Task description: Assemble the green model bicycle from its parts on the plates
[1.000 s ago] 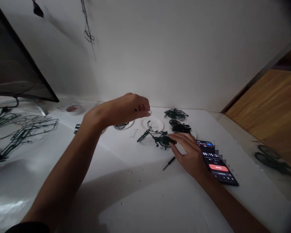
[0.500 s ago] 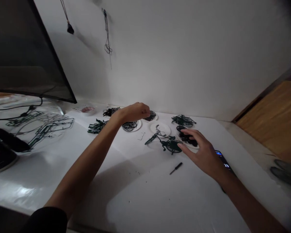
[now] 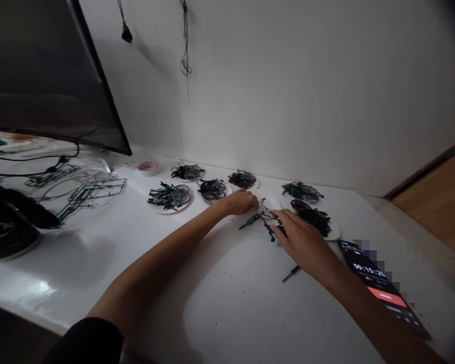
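A small dark green model bicycle point(image 3: 252, 220) is in the middle of the table, at the near side of a white plate point(image 3: 275, 203). Its rear part is hidden by my right hand point(image 3: 301, 237), whose thumb and fingers close around it from the right. My left hand point(image 3: 243, 202) is closed in a pinch beside the front end, left of the handlebar; what its fingertips hold, if anything, is hidden. A screwdriver point(image 3: 291, 273) lies on the table just below my right hand, its handle end partly covered.
Several white plates with model bicycle parts point(image 3: 169, 196) stand along the wall; one heap of black parts point(image 3: 316, 220) is behind my right hand. A phone point(image 3: 375, 278) lies at right. Green sprue frames point(image 3: 87, 197), a tape roll point(image 3: 147, 168) and a monitor point(image 3: 53, 76) are at left.
My left hand has come down and right to the front of the model bicycle. My right hand has moved left relative to the bicycle and closed on its rear. The view has shifted.
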`<state>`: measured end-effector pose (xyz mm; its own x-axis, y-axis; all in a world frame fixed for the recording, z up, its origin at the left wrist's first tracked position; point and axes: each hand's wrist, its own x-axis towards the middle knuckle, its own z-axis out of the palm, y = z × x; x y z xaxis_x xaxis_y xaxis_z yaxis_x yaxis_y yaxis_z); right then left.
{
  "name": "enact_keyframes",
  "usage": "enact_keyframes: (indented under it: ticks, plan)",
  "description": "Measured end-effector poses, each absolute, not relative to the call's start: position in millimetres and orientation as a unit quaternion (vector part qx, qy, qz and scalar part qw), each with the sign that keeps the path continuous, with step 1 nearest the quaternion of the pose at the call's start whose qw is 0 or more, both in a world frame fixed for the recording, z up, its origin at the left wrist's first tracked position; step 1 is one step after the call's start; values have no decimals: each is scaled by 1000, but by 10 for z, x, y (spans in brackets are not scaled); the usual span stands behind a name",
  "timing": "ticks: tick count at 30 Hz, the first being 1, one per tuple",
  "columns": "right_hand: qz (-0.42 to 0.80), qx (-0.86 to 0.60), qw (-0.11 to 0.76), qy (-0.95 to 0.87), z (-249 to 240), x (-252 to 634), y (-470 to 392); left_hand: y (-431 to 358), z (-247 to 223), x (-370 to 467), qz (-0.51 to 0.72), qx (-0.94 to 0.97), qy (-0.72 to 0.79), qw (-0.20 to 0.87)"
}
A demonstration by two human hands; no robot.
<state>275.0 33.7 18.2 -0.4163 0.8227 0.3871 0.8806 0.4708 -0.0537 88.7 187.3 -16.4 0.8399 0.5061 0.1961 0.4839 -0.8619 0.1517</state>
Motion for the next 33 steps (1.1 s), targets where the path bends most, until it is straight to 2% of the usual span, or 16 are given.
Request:
enact_keyframes:
  ticks: [18, 33]
  plan:
    - [-116, -500, 189, -837, 120, 2831, 347, 1980, -139, 790, 138, 951, 277, 27]
    - [4, -506, 214, -835, 236, 2909, 415, 1866, -281, 977, 104, 945, 309, -8]
